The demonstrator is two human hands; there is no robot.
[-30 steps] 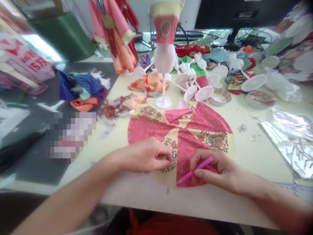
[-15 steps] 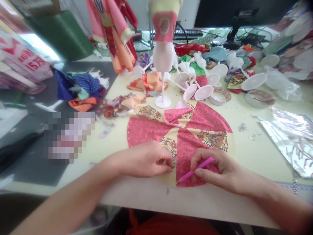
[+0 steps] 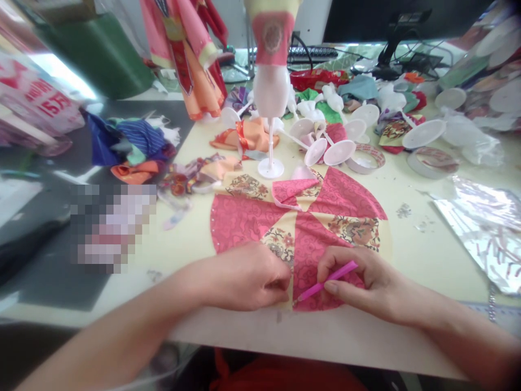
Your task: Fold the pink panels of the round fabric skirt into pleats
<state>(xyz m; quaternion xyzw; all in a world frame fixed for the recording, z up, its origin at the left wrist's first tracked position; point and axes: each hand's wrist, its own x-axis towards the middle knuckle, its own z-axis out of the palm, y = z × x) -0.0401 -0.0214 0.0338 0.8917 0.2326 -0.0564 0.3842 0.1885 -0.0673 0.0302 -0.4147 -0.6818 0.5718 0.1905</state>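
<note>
Nearer the front edge of the cloth than half a second ago, the bare left hand (image 3: 252, 277) now presses beside the pen's tip, fingers curled; whether it pinches anything I cannot tell. Round patchwork cloth of crimson and cream floral wedges (image 3: 306, 233) lies on the pale yellow tabletop (image 3: 173, 247) beneath both hands. Gripped in the right hand (image 3: 366, 277), a slim magenta pen (image 3: 313, 290) points at a seam. Beyond stands a white plastic mannequin (image 3: 271, 89); two tape rolls (image 3: 433, 168) lie right of it.
</note>
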